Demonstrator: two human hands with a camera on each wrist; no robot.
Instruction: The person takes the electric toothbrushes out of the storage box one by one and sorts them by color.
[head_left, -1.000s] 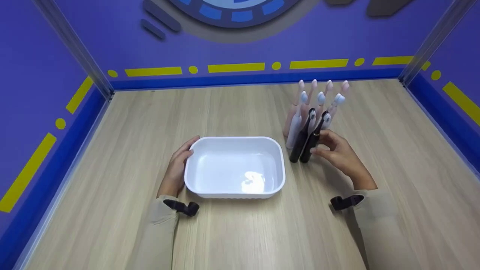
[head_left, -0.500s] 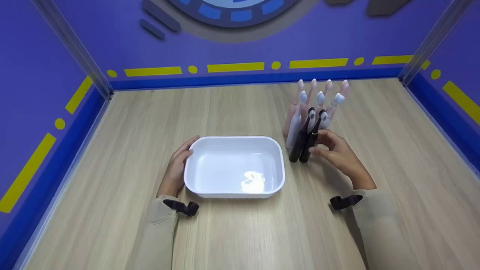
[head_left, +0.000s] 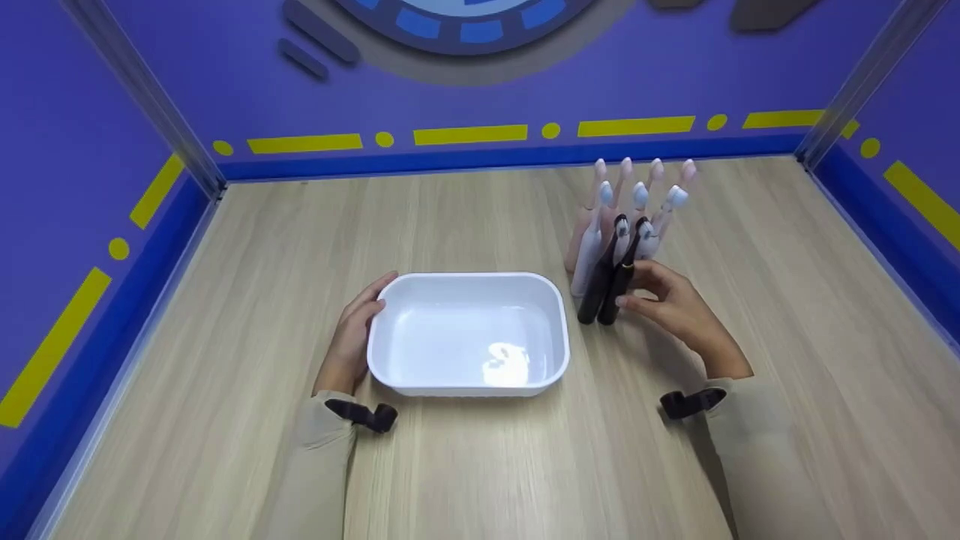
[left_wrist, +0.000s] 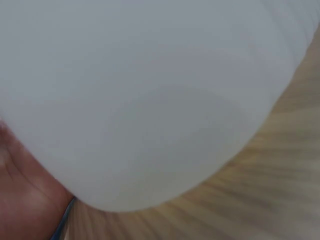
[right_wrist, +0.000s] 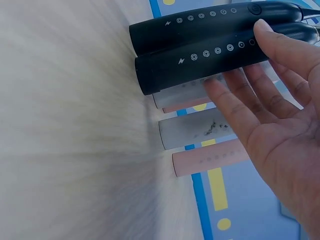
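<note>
From my remote seat I saw my right hand (head_left: 679, 306) at the nearer black toothbrush (head_left: 622, 274), thumb and fingers (right_wrist: 235, 102) curling round its handle without a firm clamp; the wrist view showed the fingertips only laid against it. That brush stood upright, touching its black twin (head_left: 602, 271), at the front of a cluster of white and pink toothbrushes (head_left: 634, 202) just right of the white tub (head_left: 559, 315). My left hand (head_left: 352, 334) rested against the tub's left wall, fingers nearly straight along it, steadying rather than gripping.

As I judged it, the work had barely begun: the tub held nothing, every brush stood on its base, and the first one was not yet lifted. All the brushes remained to be dealt with.

The tabletop (head_left: 300, 225) was pale wood grain. Purple walls (head_left: 90, 112) with yellow dashes and dots and a blue base strip closed it in on three sides, with metal posts at the back corners.
</note>
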